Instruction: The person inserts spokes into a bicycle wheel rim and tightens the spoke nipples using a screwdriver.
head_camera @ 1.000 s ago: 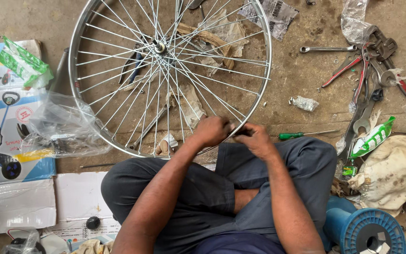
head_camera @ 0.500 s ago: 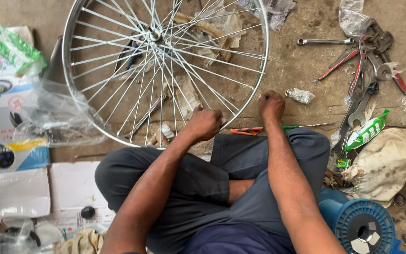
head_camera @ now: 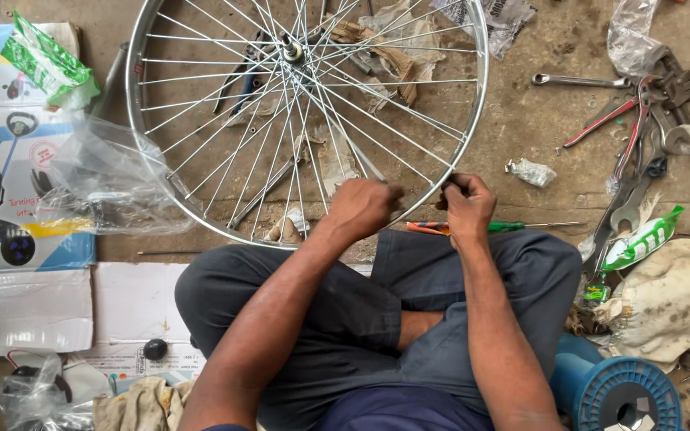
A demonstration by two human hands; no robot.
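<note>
In the head view, a spoked bicycle wheel (head_camera: pixel 305 120) lies flat on the dirt floor in front of a person sitting cross-legged, its shiny rim reaching to the person's knees. The left hand (head_camera: pixel 365 206) rests at the near edge of the wheel, fingers curled shut around a spoke close to the rim; what else it may pinch is hidden under the knuckles. The right hand (head_camera: pixel 466 203) sits just right of it, at the wheel's near right edge, fingertips drawn together on something small and dark near the rim; it is too small to make out. The two hands are close but not touching. Just nearer the person than the wheel, partly under the right hand, lies a screwdriver (head_camera: pixel 505 227) with an orange and green handle. Right of the wheel, a crumpled scrap of clear wrapping (head_camera: pixel 530 171) lies on the floor, and further right a heap of pliers and spanners (head_camera: pixel 648 120) with red grips. A lone spanner (head_camera: pixel 573 80) lies between that heap and the wheel. Left of the wheel sits a printed cardboard box (head_camera: pixel 9 191) with a clear plastic bag (head_camera: pixel 105 183) touching the rim. A blue spool (head_camera: pixel 628 395) stands by the person's right knee, well off from the wheel.
</note>
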